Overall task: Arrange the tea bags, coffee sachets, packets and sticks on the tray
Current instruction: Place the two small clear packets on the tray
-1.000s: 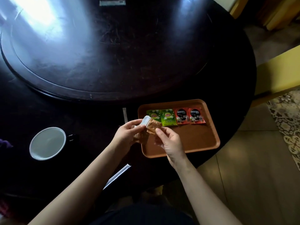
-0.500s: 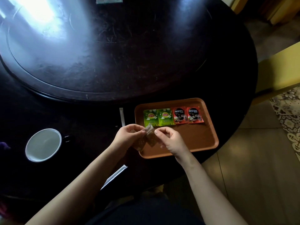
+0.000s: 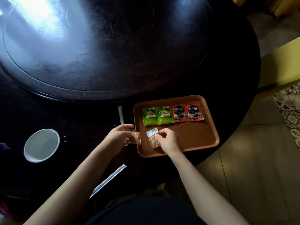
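Note:
An orange-brown tray (image 3: 203, 140) lies at the near right of the dark round table. Along its far side sit two green Lipton tea bags (image 3: 157, 115) and two red Nescafe sachets (image 3: 187, 113) in a row. My right hand (image 3: 168, 140) pinches a brown-and-white packet (image 3: 152, 137) low over the tray's near left part. My left hand (image 3: 118, 135) holds a second brown packet (image 3: 134, 138) just off the tray's left edge. A white stick (image 3: 121, 115) lies on the table left of the tray. A longer white stick (image 3: 108, 180) lies by my left forearm.
A white-rimmed cup (image 3: 41, 145) with a dark handle stands at the left. A raised turntable (image 3: 103, 46) fills the table's far part. A yellow chair (image 3: 282, 65) and a patterned rug (image 3: 290, 109) are at the right, beyond the table's edge.
The two brown packets were held together between both hands; now my hands have parted, each with one packet. My right hand has lowered its packet over the tray.

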`<state>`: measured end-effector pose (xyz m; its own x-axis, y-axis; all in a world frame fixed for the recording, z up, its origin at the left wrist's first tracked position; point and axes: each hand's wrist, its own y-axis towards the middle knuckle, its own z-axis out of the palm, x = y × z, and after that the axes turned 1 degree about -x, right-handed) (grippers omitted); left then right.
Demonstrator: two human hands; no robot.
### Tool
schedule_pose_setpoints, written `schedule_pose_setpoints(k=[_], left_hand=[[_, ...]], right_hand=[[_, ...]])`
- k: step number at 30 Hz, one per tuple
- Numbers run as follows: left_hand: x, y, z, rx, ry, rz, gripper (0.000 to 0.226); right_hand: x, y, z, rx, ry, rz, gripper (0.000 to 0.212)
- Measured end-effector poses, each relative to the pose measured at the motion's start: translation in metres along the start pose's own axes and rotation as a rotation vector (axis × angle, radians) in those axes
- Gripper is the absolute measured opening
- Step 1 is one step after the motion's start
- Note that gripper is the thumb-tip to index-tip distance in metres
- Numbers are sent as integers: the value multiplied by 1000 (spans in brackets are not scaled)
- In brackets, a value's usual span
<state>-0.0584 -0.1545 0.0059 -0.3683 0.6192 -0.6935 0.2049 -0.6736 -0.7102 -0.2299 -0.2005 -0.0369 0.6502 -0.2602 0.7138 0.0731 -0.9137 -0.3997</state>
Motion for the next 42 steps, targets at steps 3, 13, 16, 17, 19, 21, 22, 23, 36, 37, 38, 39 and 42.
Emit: schedule_pose_setpoints(k=[3, 13, 16, 17, 19, 21, 22, 23, 36, 37, 38, 39, 42], left_hand=[[1, 1, -2, -37, 14, 29, 39], [6, 2, -8, -91, 43, 38, 43], [6, 2, -8, -65, 67, 53, 46], [6, 2, -8, -54, 80, 57, 46], [7, 1, -8, -46, 125, 73, 45], [7, 0, -8, -62, 177, 84, 43], [7, 0, -8, -70, 193, 87, 41], [7, -1, -7, -72, 204, 93, 38], [6, -10, 34, 117, 21, 138, 21], [6, -10, 35, 109, 9, 115, 17], [7, -10, 36, 108, 7, 95, 13], [7, -10, 37, 111, 12, 82, 10], [9, -11, 41, 107, 28, 86, 7]], right_hand=[[-5, -3, 6, -52, -103, -27, 14], [-8, -12, 16, -109, -191, -104, 11], [-7, -11, 16, -114, -185, -101, 11], [-6, -11, 16, -115, -184, -95, 11], [-5, -12, 17, -121, -188, -81, 11], [-4, -12, 17, -128, -190, -65, 11], [-4, -12, 17, -127, -190, -60, 12], [-3, -13, 17, -124, -189, -53, 13], [15, -42, -14, 222, 611, 2, 6], [14, -42, -18, 214, 676, 33, 4], [12, -43, -22, 214, 717, 54, 4], [10, -43, -26, 222, 733, 69, 4], [1, -45, -33, 256, 723, 110, 8]])
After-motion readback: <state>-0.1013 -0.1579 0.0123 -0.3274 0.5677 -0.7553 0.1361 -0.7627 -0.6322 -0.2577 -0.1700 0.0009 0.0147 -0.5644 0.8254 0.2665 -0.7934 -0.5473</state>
